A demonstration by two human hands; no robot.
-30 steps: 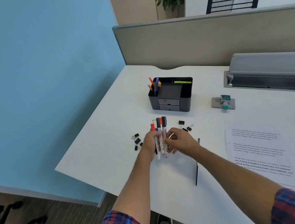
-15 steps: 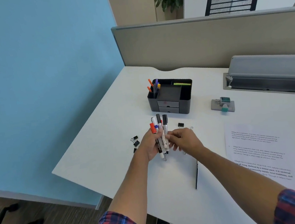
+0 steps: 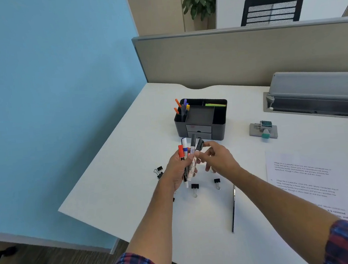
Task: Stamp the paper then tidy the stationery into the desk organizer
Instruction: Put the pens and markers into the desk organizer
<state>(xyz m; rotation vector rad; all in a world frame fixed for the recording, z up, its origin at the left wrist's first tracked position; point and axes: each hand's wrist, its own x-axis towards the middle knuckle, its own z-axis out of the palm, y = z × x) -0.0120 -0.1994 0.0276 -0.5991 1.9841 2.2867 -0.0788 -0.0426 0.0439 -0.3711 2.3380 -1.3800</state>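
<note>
My left hand (image 3: 175, 170) grips a bundle of several markers (image 3: 188, 158) with red, blue and black caps, held upright above the desk. My right hand (image 3: 218, 158) pinches the rightmost black-capped marker of the bundle at its upper end. The black desk organizer (image 3: 218, 126) stands just beyond, with pens (image 3: 182, 108) in its left slot and green sticky notes at the back right. Printed paper (image 3: 303, 175) lies at the right. The stamp and its pad (image 3: 263, 130) sit right of the organizer. Black binder clips (image 3: 194, 187) lie under and left of my hands.
A thin black pen (image 3: 233, 209) lies lengthwise near the desk's front, between my forearms. A grey cable tray (image 3: 315, 93) runs along the back right. A beige partition (image 3: 246, 55) closes the desk's far side. The desk's left edge drops to the floor beside a blue wall.
Both hands have lifted the marker bundle up and toward the organizer. Binder clips that my hands covered now show on the desk below them.
</note>
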